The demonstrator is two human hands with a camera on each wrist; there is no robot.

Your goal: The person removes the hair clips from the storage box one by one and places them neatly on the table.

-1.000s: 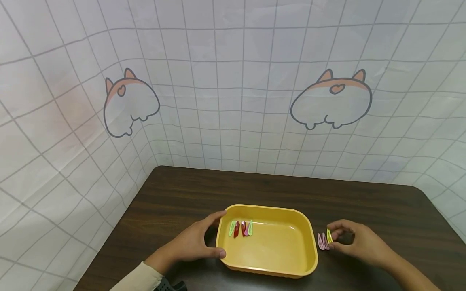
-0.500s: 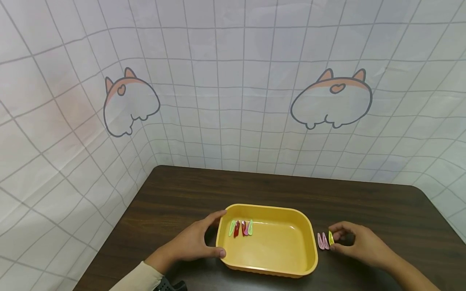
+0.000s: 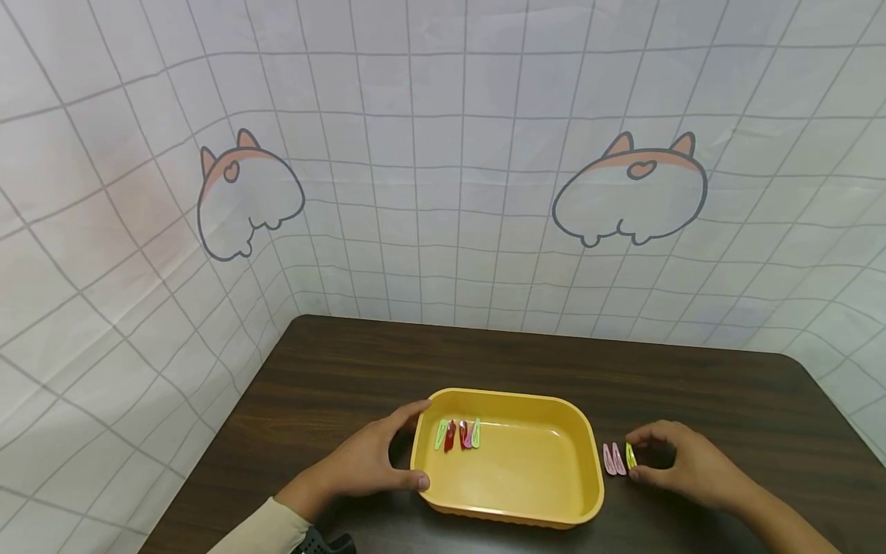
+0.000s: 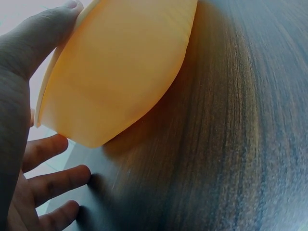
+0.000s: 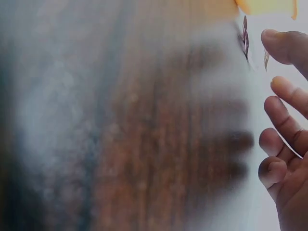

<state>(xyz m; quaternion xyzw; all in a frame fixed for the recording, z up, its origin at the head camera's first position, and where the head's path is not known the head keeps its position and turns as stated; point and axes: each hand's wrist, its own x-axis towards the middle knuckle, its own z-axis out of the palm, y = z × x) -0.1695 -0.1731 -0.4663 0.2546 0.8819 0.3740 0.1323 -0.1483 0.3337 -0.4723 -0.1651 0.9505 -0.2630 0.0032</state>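
Head view: the yellow tray [image 3: 519,485] is set on the dark tabletop [image 3: 346,369]; its 9 o'clock end is gripped by the left hand [image 3: 365,465], with the thumb laid over the rim and a fingertip set at the 10 o'clock corner; in the left wrist view, three more fingers are seen spread below the rim. Inside the tray, toward 10 o'clock, five clips [image 3: 451,436] are lined up side by side, two light green, two red and one pink; outside, just beyond the wall at 3 o'clock, two pink clips [image 3: 618,459] are laid close together on the tabletop; the yellow clip [image 3: 631,455] is found just beside that pair, on their 3 o'clock side, between the bent thumb and index finger of the right hand [image 3: 692,469]; whether it is pinched or merely framed cannot be told, since a gap between those fingertips is shown in the right wrist view. The step in hand is judged to be the setting down or picking up of the yellow clip; by that reading, a light fingertip touch is called for next, so that the clip is either cleanly released or firmly taken without the pink pair being nudged.
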